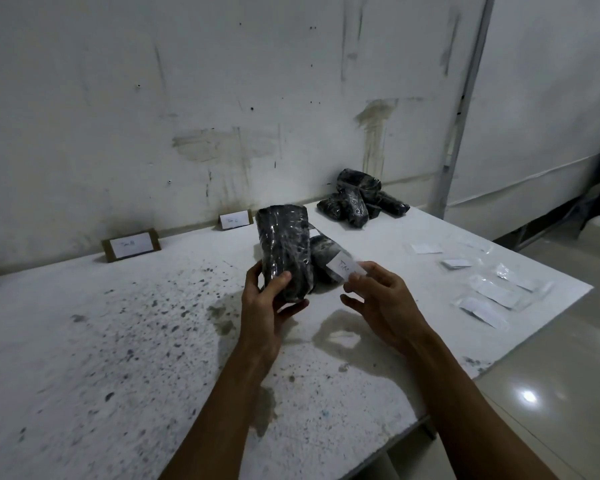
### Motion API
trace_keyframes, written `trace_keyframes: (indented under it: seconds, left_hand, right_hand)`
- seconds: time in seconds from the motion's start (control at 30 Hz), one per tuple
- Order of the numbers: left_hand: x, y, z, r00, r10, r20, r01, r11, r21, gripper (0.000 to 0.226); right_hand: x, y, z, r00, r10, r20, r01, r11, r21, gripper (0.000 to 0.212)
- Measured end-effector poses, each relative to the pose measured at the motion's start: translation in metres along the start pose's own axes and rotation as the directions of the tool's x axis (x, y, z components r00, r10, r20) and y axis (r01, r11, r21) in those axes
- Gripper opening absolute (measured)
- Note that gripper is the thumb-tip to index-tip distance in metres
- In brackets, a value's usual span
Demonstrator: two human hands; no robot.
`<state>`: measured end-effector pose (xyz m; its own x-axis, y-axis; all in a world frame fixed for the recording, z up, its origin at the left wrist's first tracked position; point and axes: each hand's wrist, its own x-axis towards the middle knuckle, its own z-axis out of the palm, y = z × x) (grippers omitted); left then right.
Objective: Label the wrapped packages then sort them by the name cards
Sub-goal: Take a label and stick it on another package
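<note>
My left hand (269, 299) grips a black package wrapped in clear film (284, 252), holding it upright above the middle of the table. My right hand (378, 299) pinches a white handwritten label (347, 268) just to the package's right. A second black package (324, 254) lies on the table behind them, partly hidden. Two name cards lean against the wall: one (132, 244) at the left, one (234, 220) further right. A pile of several wrapped packages (359, 199) sits at the table's far right corner.
Several white labels in clear sleeves (492, 289) lie scattered along the table's right side. The white table (118, 341) is speckled with dark stains. Its right edge drops to a glossy floor (551, 375). A stained wall stands behind.
</note>
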<state>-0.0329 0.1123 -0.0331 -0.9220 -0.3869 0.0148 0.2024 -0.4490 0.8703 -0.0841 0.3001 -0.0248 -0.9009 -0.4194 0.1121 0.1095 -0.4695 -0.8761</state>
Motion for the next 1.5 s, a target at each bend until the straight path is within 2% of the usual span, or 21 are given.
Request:
trace_keyframes:
  seconds: [0.1, 0.17, 0.23, 0.33, 0.4, 0.57, 0.63, 0.73, 0.83, 0.93, 1.03, 1.13, 1.23, 1.43, 1.5]
  left_hand:
    - [0.001, 0.003, -0.005, 1.0, -0.001, -0.013, 0.001, 0.998, -0.061, 0.057]
    - [0.003, 0.004, -0.008, 1.0, 0.005, -0.026, -0.007, 0.996, -0.087, 0.045]
    - [0.005, 0.005, -0.01, 0.999, 0.012, -0.031, -0.015, 0.996, -0.09, 0.037]
    - [0.006, 0.004, -0.009, 1.0, 0.016, -0.022, -0.017, 0.998, -0.065, 0.063]
    - [0.006, 0.003, -0.007, 1.0, 0.005, -0.002, -0.005, 0.999, -0.034, 0.072]
    - [0.002, -0.002, -0.004, 0.995, -0.027, 0.095, 0.019, 0.996, 0.086, 0.07]
    - [0.0, -0.004, -0.004, 0.993, -0.028, 0.116, 0.013, 0.991, 0.132, 0.076]
    - [-0.003, -0.007, -0.003, 0.989, -0.012, 0.147, -0.024, 0.971, 0.238, 0.079]
    - [-0.009, -0.007, -0.002, 0.973, -0.009, 0.231, -0.069, 0.943, 0.327, 0.075]
    - [-0.014, -0.004, -0.002, 0.94, -0.017, 0.34, -0.122, 0.915, 0.384, 0.079]
    - [-0.016, -0.002, -0.002, 0.926, -0.013, 0.377, -0.152, 0.902, 0.404, 0.087]
    - [-0.019, -0.003, 0.003, 0.937, 0.034, 0.347, -0.188, 0.887, 0.422, 0.085]
    - [-0.02, -0.006, 0.01, 0.955, 0.096, 0.28, -0.214, 0.878, 0.428, 0.071]
    - [-0.02, -0.006, 0.017, 0.968, 0.147, 0.201, -0.216, 0.897, 0.386, 0.055]
    - [-0.02, -0.007, 0.018, 0.973, 0.141, 0.182, -0.202, 0.903, 0.379, 0.048]
  right_hand:
    - [0.002, 0.002, -0.004, 1.0, -0.005, 0.028, 0.006, 1.0, -0.027, 0.048]
    - [0.003, 0.004, -0.005, 0.999, -0.022, 0.029, 0.023, 0.999, -0.036, 0.057]
    - [0.004, 0.004, -0.005, 0.999, -0.026, 0.037, 0.028, 0.999, -0.045, 0.055]
    - [0.004, 0.004, -0.003, 0.999, -0.018, 0.039, 0.02, 0.998, -0.059, 0.045]
    - [0.004, 0.004, -0.003, 0.999, -0.017, 0.038, 0.02, 0.998, -0.063, 0.049]
    - [0.003, 0.004, -0.003, 0.996, -0.025, 0.083, 0.03, 0.998, -0.063, 0.056]
    - [0.004, 0.005, -0.003, 0.996, -0.022, 0.085, 0.027, 0.998, -0.061, 0.057]
    - [0.004, 0.006, -0.001, 0.995, -0.022, 0.101, 0.031, 0.995, -0.091, 0.038]
    - [0.005, 0.011, 0.0, 0.995, -0.043, 0.093, 0.056, 0.989, -0.137, 0.048]
    - [0.006, 0.015, 0.001, 0.994, -0.073, 0.083, 0.088, 0.977, -0.196, 0.042]
    - [0.008, 0.017, 0.0, 0.992, -0.111, 0.059, 0.121, 0.969, -0.215, 0.043]
    - [0.006, 0.015, 0.001, 0.984, -0.174, 0.048, 0.18, 0.937, -0.301, 0.032]
    - [0.003, 0.014, 0.002, 0.974, -0.225, 0.029, 0.219, 0.901, -0.374, 0.011]
    - [0.002, 0.017, 0.004, 0.971, -0.238, 0.029, 0.226, 0.866, -0.447, 0.013]
    - [0.003, 0.017, 0.004, 0.97, -0.24, 0.025, 0.227, 0.871, -0.435, 0.021]
